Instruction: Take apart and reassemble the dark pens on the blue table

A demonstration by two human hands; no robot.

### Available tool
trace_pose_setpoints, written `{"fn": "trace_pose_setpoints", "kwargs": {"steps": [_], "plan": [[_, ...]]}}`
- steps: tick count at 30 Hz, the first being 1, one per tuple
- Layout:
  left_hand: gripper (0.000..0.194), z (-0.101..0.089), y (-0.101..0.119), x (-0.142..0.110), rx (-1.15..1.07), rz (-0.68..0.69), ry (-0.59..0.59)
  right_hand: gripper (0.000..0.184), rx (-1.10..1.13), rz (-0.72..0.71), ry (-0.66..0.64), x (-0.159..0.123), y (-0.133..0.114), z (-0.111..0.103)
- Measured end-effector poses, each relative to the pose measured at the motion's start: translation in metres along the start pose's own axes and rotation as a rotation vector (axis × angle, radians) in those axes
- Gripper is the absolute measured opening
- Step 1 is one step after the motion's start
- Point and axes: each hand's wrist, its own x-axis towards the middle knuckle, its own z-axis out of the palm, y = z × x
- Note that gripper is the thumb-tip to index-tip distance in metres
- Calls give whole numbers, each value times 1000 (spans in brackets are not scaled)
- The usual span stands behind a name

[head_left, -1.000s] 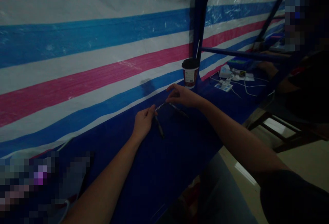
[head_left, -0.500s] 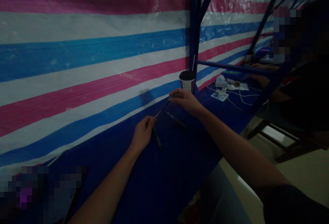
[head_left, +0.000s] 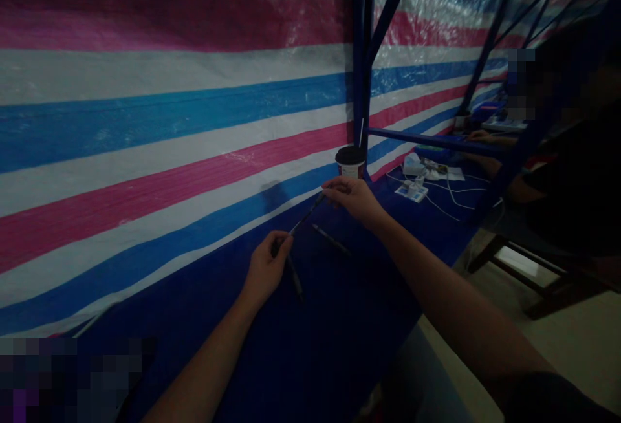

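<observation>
A slim dark pen slants between my two hands above the blue table. My left hand pinches its lower end, and the fingertips of my right hand are closed on the upper end. Dim light hides the pen's finer parts. Two more dark pens lie on the tabletop: one pen below my right hand, another pen just right of my left hand. Right behind my right hand stands a paper cup with a black lid and a white straw.
The blue table runs along a striped plastic sheet. A blue metal post rises behind the cup. White cables and a charger lie farther right. Beyond a slanting bar, another person sits at the table.
The view has tilted up slightly, so everything sits lower in the picture. My hands have drawn a little farther apart along the pen, both still gripping it.
</observation>
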Motion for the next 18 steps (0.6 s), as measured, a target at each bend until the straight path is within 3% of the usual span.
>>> {"fn": "trace_pose_setpoints", "kwargs": {"steps": [6, 7, 10, 11, 13, 15, 18], "plan": [[33, -1, 4, 0, -37, 1, -27, 14, -20, 57, -244, -4, 1, 8], [33, -2, 4, 0, -41, 4, -29, 12, -67, 72, -256, -5, 1, 9], [34, -2, 5, 0, -50, -7, -19, 37, -308, 73, -267, -7, 1, 8], [35, -3, 4, 1, -59, -18, -14, 35, -361, 52, -276, -7, 1, 7], [37, -3, 3, 1, -87, -43, -4, 21, -353, -16, -307, -8, 1, 6], [39, -3, 3, 1, -117, -57, -3, 41, -271, -54, -353, -8, 1, 6], [40, -3, 3, 1, -125, -64, -13, 30, -304, 9, -352, -10, 1, 7]]}}
